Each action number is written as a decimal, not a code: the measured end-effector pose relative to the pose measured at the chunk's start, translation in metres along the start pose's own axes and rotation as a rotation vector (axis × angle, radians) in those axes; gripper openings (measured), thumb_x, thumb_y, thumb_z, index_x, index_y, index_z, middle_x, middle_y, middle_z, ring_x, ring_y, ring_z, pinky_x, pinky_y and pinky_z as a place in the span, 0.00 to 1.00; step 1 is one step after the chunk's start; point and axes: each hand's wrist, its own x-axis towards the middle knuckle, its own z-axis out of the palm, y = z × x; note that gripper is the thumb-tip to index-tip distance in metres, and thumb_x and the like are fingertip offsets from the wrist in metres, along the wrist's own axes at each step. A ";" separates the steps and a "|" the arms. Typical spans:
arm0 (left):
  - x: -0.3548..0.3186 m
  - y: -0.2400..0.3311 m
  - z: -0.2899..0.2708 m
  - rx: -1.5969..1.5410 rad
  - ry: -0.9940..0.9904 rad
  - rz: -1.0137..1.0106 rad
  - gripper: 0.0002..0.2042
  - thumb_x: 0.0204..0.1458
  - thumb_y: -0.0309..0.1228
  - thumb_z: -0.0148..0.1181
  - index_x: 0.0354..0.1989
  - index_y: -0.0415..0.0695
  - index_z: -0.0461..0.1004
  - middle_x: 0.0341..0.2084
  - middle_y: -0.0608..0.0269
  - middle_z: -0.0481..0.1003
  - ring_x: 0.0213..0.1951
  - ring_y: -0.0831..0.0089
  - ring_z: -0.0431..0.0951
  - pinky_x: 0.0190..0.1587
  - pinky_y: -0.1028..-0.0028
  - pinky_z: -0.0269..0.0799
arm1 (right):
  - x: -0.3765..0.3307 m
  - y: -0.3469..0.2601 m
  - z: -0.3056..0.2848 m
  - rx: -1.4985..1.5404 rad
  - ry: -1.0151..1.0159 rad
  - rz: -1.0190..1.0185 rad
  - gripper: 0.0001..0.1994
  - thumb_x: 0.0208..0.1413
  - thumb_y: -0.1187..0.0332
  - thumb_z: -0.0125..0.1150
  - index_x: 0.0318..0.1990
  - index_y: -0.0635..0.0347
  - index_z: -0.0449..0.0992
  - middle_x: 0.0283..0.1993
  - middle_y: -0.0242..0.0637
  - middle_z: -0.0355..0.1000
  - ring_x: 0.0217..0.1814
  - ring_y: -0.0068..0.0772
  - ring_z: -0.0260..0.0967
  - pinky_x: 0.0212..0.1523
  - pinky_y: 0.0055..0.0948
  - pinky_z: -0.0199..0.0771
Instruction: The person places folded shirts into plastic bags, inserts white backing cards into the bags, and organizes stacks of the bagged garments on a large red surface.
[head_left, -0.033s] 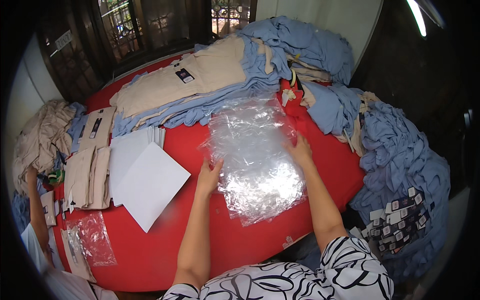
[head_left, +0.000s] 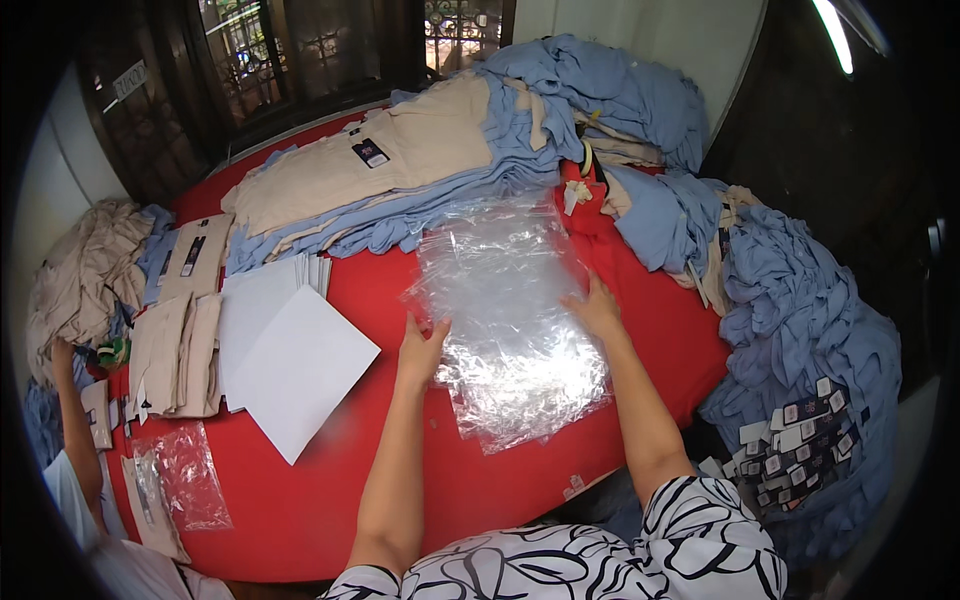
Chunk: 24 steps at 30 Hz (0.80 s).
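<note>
A stack of clear plastic bags (head_left: 500, 285) lies in front of me on the red-covered table (head_left: 400, 500), its near part shining with glare. My left hand (head_left: 422, 350) is at the left edge of the bags, thumb apart from the fingers. At the right edge, my right hand (head_left: 598, 310) touches the bags, also with its fingers apart. Neither hand is closed around the stack. To the left of the bags are white rectangular sheets (head_left: 305, 375), the top one turned askew over the pile.
Beige folded garments (head_left: 175, 355) sit left of the sheets, near another person's arm (head_left: 78, 430) and a loose clear bag (head_left: 190, 475). Beige and blue garments (head_left: 430, 140) are layered at the back. Blue clothing (head_left: 800, 290) is heaped at right, with several dark tags (head_left: 800, 440) on it.
My hands have come very slightly closer together at the sides of the bags. The stack stays in nearly the same place.
</note>
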 end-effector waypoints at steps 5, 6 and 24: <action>0.008 -0.011 0.006 0.237 0.031 -0.090 0.33 0.52 0.39 0.66 0.62 0.34 0.63 0.50 0.42 0.73 0.46 0.59 0.79 0.40 0.65 0.76 | -0.006 0.019 -0.003 0.425 -0.143 0.107 0.46 0.50 0.52 0.70 0.70 0.67 0.54 0.62 0.61 0.66 0.62 0.50 0.68 0.61 0.34 0.67; 0.010 -0.011 0.007 0.295 -0.041 -0.092 0.31 0.52 0.39 0.66 0.61 0.35 0.65 0.49 0.43 0.74 0.46 0.59 0.79 0.41 0.65 0.75 | 0.001 0.029 -0.005 0.473 -0.181 0.167 0.45 0.50 0.53 0.70 0.69 0.69 0.54 0.62 0.61 0.66 0.62 0.48 0.68 0.61 0.33 0.67; 0.021 0.002 0.023 -0.327 -0.131 -0.009 0.21 0.57 0.30 0.60 0.57 0.35 0.67 0.45 0.56 0.76 0.43 0.69 0.77 0.45 0.70 0.74 | 0.020 -0.013 0.002 1.128 -0.580 -0.061 0.37 0.59 0.67 0.64 0.71 0.65 0.50 0.68 0.47 0.60 0.68 0.38 0.58 0.66 0.31 0.58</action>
